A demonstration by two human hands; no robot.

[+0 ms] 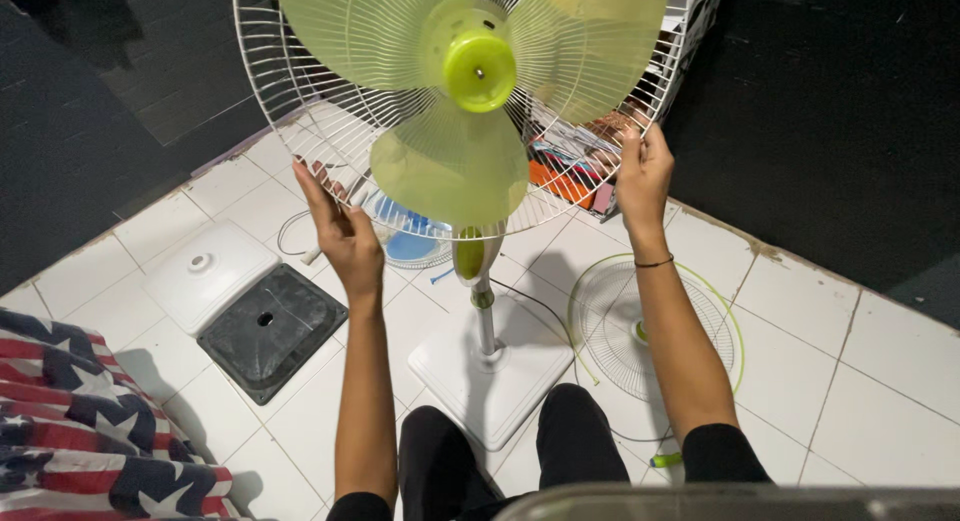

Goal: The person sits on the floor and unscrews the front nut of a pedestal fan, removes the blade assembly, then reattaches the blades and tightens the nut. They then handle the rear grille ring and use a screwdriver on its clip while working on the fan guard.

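Your knees (500,451) in dark trousers sit at the bottom of the view, tucked up against the fan's white square base (490,376), which rests on the white tiled floor (860,381). From that base the pole (485,316) rises straight toward you, so the fan's long axis runs upright and its head faces you.

Your left hand (340,231) lies flat and open against the lower left rim of the white wire rear guard (300,91), fingers spread and not closed on it. Your right hand (643,171) is curled around the guard's lower right rim, gripping the wires. Both hands are about equally near, one on either side, with the three green blades (455,161) and the green hub cap (480,71) between and above them.

On the floor just right of the base lies the loose front guard (650,326) with its green rim, under your right forearm. To the left are a black square base plate (270,326) and a white cover (205,271) beside it. A patterned cloth (70,431) with stars and stripes fills the lower left corner. Dark walls close the room on both sides.
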